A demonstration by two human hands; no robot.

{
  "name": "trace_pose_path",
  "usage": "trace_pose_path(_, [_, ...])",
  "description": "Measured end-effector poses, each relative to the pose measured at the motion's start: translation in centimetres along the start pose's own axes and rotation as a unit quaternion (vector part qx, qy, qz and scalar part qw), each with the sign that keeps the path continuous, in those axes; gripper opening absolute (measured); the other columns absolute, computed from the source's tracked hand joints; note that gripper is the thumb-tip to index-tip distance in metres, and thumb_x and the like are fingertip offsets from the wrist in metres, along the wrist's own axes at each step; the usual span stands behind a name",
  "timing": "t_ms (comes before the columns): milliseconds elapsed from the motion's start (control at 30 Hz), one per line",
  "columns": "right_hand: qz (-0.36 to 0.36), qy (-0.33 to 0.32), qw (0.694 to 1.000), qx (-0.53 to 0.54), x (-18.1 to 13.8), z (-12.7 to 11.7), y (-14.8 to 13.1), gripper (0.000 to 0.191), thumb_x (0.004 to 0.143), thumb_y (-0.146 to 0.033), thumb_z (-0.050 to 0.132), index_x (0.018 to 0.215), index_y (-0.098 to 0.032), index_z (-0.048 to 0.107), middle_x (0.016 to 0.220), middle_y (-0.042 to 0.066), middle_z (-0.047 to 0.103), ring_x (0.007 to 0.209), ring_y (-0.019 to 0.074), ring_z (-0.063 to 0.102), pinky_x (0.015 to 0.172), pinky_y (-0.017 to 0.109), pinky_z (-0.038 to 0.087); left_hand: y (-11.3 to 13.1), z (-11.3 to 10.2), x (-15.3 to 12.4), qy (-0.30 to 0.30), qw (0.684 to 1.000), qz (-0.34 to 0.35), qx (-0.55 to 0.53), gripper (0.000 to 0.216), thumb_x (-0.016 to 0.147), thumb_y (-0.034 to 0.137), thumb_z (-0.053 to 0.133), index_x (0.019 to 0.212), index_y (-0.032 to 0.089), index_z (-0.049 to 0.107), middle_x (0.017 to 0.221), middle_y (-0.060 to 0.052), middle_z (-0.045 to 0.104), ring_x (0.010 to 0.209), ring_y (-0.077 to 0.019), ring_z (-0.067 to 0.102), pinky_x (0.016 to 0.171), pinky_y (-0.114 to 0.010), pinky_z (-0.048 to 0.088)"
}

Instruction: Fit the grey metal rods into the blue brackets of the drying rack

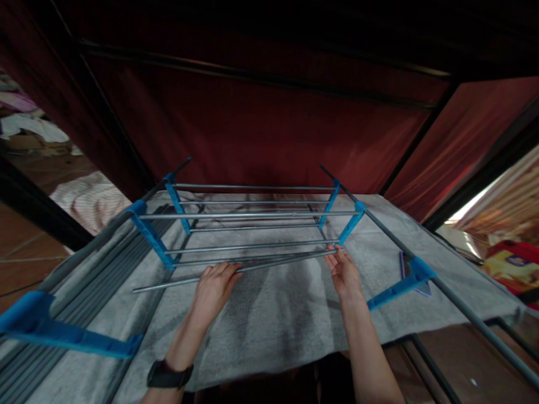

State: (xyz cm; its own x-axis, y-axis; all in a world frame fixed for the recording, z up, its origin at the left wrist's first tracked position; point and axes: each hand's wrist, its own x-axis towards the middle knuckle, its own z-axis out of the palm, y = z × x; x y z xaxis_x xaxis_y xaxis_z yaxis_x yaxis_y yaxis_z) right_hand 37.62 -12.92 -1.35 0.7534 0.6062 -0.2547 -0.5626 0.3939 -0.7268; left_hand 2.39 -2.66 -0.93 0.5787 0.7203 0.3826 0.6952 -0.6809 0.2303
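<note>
My left hand grips a loose grey metal rod near its left part, fingers curled round it. My right hand holds the same rod at its right end, close to a blue plastic bracket. The rod lies slanted across a frame of grey tubes joined by blue brackets. All this sits over a grey cloth. A black watch is on my left wrist.
Dark red fabric walls with black poles enclose the back and sides. Several spare grey rods lie at the left beside a blue bracket. Another blue bracket hangs on the right tube. Clothes lie on the floor at far left.
</note>
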Motion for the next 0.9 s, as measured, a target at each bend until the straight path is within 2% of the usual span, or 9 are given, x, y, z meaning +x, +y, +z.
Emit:
trace_pose_path(200, [0.004, -0.001, 1.0, 0.013, 0.6, -0.6, -0.2, 0.011, 0.082, -0.017, 0.079, 0.081, -0.021, 0.069, 0.083, -0.001, 0.079, 0.076, 0.0119, 0.075, 0.075, 0.023, 0.064, 0.2, -0.4, 0.5, 0.01, 1.0, -0.014, -0.013, 0.022, 0.104, 0.033, 0.05, 0.103, 0.023, 0.069, 0.101, -0.007, 0.077, 0.094, -0.0277, 0.07, 0.083, -0.039, 0.047])
trace_pose_path(400, [0.009, 0.017, 1.0, 0.0, 1.7, -1.1, -0.1, 0.009, 0.084, -0.016, 0.076, 0.081, -0.021, 0.07, 0.084, 0.0, 0.078, 0.078, 0.0119, 0.076, 0.077, 0.022, 0.064, 0.2, -0.8, 0.8, 0.032, 0.999, 0.003, -0.014, 0.027, 0.105, 0.036, 0.051, 0.114, 0.025, 0.074, 0.103, -0.007, 0.076, 0.097, -0.0257, 0.068, 0.088, -0.041, 0.044])
trace_pose_path(500, [0.013, 0.0, 1.0, -0.018, 2.3, -1.9, -0.2, 0.002, 0.085, -0.02, 0.072, 0.086, -0.021, 0.072, 0.086, 0.001, 0.078, 0.08, 0.0126, 0.076, 0.077, 0.023, 0.065, 0.7, -0.7, 0.9, 0.025, 1.0, -0.002, 0.008, 0.026, 0.106, 0.035, 0.052, 0.118, 0.025, 0.073, 0.102, -0.007, 0.075, 0.097, -0.0239, 0.066, 0.088, -0.04, 0.042])
trace_pose_path(633, [0.006, 0.013, 0.999, -0.036, 3.4, -3.0, -0.2, 0.003, 0.085, -0.022, 0.069, 0.083, -0.023, 0.072, 0.088, 0.002, 0.077, 0.083, 0.0135, 0.076, 0.076, 0.025, 0.066, 1.2, -0.4, 0.9, 0.017, 1.0, 0.006, 0.016, 0.022, 0.104, 0.032, 0.059, 0.122, 0.024, 0.07, 0.101, -0.006, 0.073, 0.098, -0.0237, 0.064, 0.088, -0.039, 0.041])
trace_pose_path(700, [0.003, 0.041, 0.998, -0.049, 3.8, -3.3, -0.3, 0.008, 0.086, -0.022, 0.067, 0.08, -0.024, 0.072, 0.095, 0.004, 0.077, 0.088, 0.0145, 0.077, 0.083, 0.028, 0.067, 1.2, -0.4, 0.9, 0.014, 1.0, -0.002, 0.016, 0.02, 0.101, 0.024, 0.063, 0.12, 0.023, 0.068, 0.102, -0.006, 0.072, 0.099, -0.0236, 0.063, 0.088, -0.04, 0.042])
trace_pose_path(767, [0.005, 0.08, 0.995, -0.056, 4.0, -3.7, -0.6, 0.014, 0.087, -0.021, 0.064, 0.076, -0.025, 0.072, 0.112, 0.008, 0.077, 0.098, 0.0168, 0.077, 0.089, 0.03, 0.065, 1.0, -0.5, 0.9, 0.016, 1.0, -0.017, 0.019, 0.018, 0.099, 0.017, 0.063, 0.116, 0.023, 0.068, 0.103, -0.006, 0.071, 0.1, -0.0238, 0.063, 0.089, -0.04, 0.042])
trace_pose_path(833, [0.013, 0.113, 0.992, -0.052, 4.1, -4.1, -1.0, 0.02, 0.087, -0.017, 0.061, 0.072, -0.027, 0.071, 0.132, 0.012, 0.072, 0.109, 0.0184, 0.075, 0.085, 0.029, 0.064, 0.7, -0.7, 0.8, 0.02, 0.999, -0.031, 0.022, 0.015, 0.098, 0.015, 0.062, 0.11, 0.023, 0.068, 0.102, -0.006, 0.07, 0.099, -0.024, 0.062, 0.089, -0.041, 0.042])
trace_pose_path(900, [0.027, 0.125, 0.991, -0.033, 4.3, -4.6, -1.4, 0.024, 0.085, -0.012, 0.059, 0.072, -0.028, 0.072, 0.147, 0.011, 0.064, 0.115, 0.0178, 0.073, 0.076, 0.029, 0.063, 0.5, -1.0, 0.7, 0.02, 0.999, -0.035, 0.025, 0.011, 0.099, 0.016, 0.062, 0.105, 0.023, 0.068, 0.099, -0.006, 0.069, 0.097, -0.0236, 0.062, 0.088, -0.041, 0.043])
